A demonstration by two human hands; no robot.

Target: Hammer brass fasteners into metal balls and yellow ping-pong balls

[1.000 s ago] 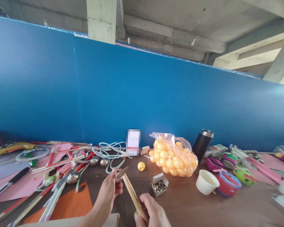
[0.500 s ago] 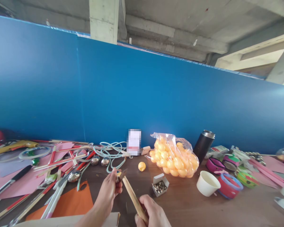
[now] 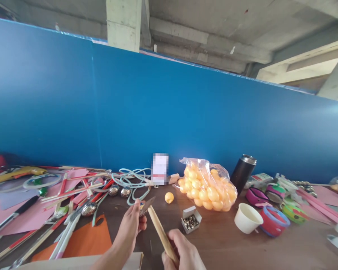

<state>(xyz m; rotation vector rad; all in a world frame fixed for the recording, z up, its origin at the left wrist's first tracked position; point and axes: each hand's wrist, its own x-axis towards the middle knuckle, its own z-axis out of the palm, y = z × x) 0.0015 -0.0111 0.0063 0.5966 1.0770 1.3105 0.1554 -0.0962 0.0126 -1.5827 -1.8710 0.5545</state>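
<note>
My right hand (image 3: 183,251) is closed around the wooden handle of a hammer (image 3: 162,234). The narrow, pointed metal head of this hammer lies across the far end of the handle, close against my left fingertips. With thumb and fingers pinched together, my left hand (image 3: 131,227) grips a small shiny silver-and-yellow thing (image 3: 142,206), mostly hidden by the fingers and the hammer head. Beyond the hands sits a loose orange ball (image 3: 169,197). To the right, a small open box (image 3: 195,225) holds several shiny metal pieces that look like thumbtacks.
A clear bag of orange balls (image 3: 208,191) lies behind the box. A black bottle (image 3: 243,172), a cream paper cup (image 3: 246,219) and colourful bands (image 3: 273,221) stand right. Light-blue tubing (image 3: 132,176), sticks, paper and an orange sheet (image 3: 84,240) crowd the left. A blue partition (image 3: 163,105) rises behind.
The hammer has shifted slightly right, and its head now shows more clearly beside my left fingertips. My left hand has hardly moved and keeps its pinch.
</note>
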